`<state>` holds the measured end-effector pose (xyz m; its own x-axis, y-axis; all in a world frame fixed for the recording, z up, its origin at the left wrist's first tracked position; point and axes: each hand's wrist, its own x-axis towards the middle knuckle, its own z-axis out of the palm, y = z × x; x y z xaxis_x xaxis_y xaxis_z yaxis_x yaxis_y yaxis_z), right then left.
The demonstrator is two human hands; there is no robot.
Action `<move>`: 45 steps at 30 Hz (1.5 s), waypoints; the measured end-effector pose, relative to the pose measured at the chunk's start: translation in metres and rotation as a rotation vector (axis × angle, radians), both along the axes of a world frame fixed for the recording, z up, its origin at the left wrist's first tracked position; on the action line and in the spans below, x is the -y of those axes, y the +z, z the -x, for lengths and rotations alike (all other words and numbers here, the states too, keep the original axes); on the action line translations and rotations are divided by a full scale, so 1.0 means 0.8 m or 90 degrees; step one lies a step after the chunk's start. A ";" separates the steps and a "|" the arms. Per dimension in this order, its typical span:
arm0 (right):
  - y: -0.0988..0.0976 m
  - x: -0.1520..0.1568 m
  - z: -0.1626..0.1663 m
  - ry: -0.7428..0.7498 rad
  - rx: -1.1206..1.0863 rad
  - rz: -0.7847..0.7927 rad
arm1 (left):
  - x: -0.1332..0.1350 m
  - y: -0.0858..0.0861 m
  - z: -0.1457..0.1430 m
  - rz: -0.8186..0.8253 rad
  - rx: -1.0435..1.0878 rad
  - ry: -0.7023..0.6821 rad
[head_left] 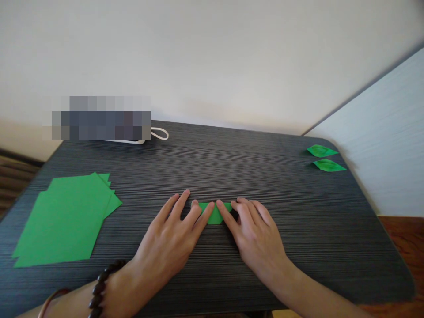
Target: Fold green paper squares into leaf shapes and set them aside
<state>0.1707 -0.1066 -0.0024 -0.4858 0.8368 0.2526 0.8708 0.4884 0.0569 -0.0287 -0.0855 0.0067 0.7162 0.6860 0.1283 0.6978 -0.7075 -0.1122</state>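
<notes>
A small folded piece of green paper (215,215) lies on the dark table in front of me, wider along its far edge than its near one. My left hand (175,232) has its thumb and index finger on the paper's left end, while its other fingers spread over the tabletop. On the right end, my right hand (256,232) pinches the paper between thumb and index finger, its other fingers bent. My fingers cover both ends of the paper.
A stack of green paper sheets (66,216) lies at the left. Two folded green paper boats (323,151) (329,165) sit near the table's far right edge. A blurred-out object (102,123) with a white loop (160,133) stands at the back left, by the wall.
</notes>
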 end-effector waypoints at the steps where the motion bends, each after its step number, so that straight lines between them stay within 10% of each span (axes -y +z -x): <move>1: 0.000 0.000 0.000 0.002 -0.002 -0.002 | -0.001 0.000 0.000 0.002 0.003 -0.002; 33: -0.014 0.005 -0.013 0.005 -0.106 -0.033 | -0.008 -0.008 0.013 -0.007 0.086 -0.016; 45: -0.007 -0.047 -0.027 0.038 -0.338 0.190 | -0.048 -0.012 0.017 0.165 0.242 -0.007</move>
